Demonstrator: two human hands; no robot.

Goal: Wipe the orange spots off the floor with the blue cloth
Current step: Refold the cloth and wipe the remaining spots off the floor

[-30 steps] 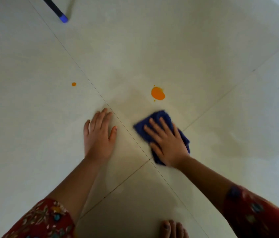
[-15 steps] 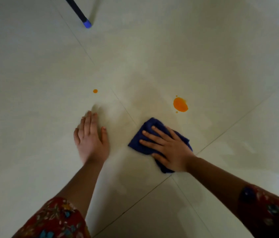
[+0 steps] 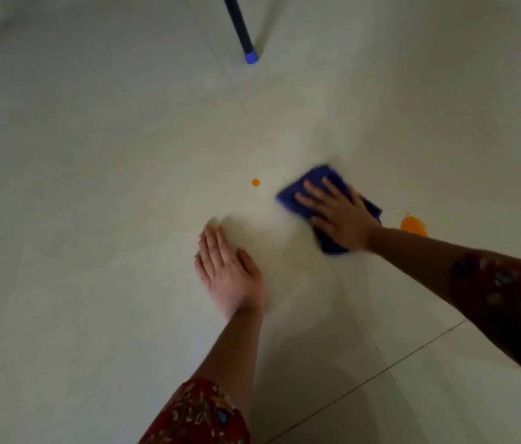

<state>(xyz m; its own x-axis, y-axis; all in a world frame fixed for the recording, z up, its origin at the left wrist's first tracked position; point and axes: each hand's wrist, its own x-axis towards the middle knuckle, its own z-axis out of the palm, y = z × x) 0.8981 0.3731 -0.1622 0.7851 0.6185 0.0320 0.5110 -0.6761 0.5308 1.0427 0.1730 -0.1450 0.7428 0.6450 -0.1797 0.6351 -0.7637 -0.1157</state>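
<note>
A folded blue cloth (image 3: 297,189) lies on the pale tiled floor under my right hand (image 3: 339,214), which presses flat on it with fingers spread. A small orange spot (image 3: 255,183) sits just left of the cloth, a short gap apart. A larger orange spot (image 3: 412,225) lies to the right, behind my right forearm, which hides part of it. My left hand (image 3: 225,272) rests flat on the floor below the small spot, fingers together, holding nothing.
A dark pole with a blue tip (image 3: 250,56) stands on the floor at the top centre. Grout lines (image 3: 361,318) cross the tiles at lower right. Both arms wear red patterned sleeves.
My right hand has slid the cloth up and left, from below the large spot to beside the small spot. The view has swung left, and my left hand stays planted.
</note>
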